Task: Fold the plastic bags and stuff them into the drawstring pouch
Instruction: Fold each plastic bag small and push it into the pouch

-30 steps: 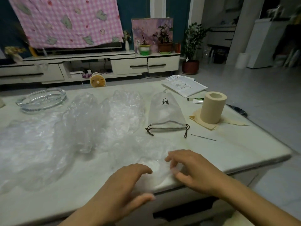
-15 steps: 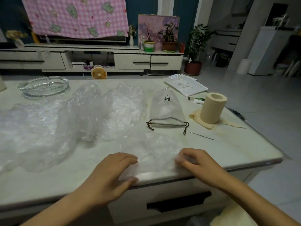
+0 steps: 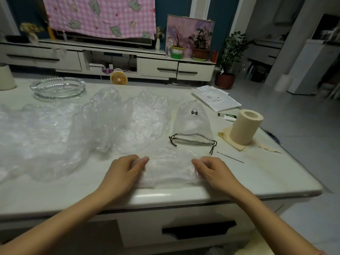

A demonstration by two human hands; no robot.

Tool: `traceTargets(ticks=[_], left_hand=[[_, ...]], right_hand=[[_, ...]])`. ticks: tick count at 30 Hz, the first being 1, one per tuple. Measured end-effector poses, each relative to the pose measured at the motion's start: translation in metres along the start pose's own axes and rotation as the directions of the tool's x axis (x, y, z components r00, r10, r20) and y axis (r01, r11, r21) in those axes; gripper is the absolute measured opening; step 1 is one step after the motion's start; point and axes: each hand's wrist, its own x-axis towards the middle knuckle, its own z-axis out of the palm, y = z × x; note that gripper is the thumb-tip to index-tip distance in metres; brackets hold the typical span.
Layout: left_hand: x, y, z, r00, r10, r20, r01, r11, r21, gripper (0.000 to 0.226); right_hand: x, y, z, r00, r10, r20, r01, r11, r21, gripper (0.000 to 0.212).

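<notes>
- Plastic bag (image 3: 169, 168), a clear, crumpled film, is laid at the near edge of the counter (image 3: 257, 173), just in front of the drawstring pouch (image 3: 192, 124), where it can be folded within easy reach.
- Its two ends are held: the left end by the left hand (image 3: 127, 170), the right end by the right hand (image 3: 211, 170). Each grip is closed, with film pinched between thumb and curled fingers. The bag is judged to be kept taut in this way for a crease.
- The pouch is left lying with its corded mouth toward the person, apart from both hands, ready to be filled.
- The remaining bags (image 3: 77, 133) are spread unfolded to the left, and a paper roll (image 3: 245, 126) stands to the right.
- Compared with half a second earlier, the hands — then flatter on the film — are seen curled at its ends, and the film is drawn into a narrower band.
</notes>
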Motion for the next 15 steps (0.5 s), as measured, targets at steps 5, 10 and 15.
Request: traceTargets(ticks=[5,10,15], left_hand=[[0.009,0.004,0.010,0.982,-0.144,-0.122,0.170,0.958,0.232,0.046],[0.011,0.007,0.012,0.985,-0.133,-0.110,0.170,0.857,0.487,0.035],[0.013,0.021,0.000,0.985,-0.013,-0.170,0.125,0.736,0.666,0.051]], right_hand=[[0.010,-0.006,0.018,0.983,0.112,-0.148,-0.152,0.944,-0.292,0.046],[0.013,-0.014,0.024,0.960,0.134,-0.245,-0.245,0.825,-0.509,0.020],[0.013,-0.026,0.021,0.963,-0.074,-0.259,-0.139,0.687,-0.713,0.035]])
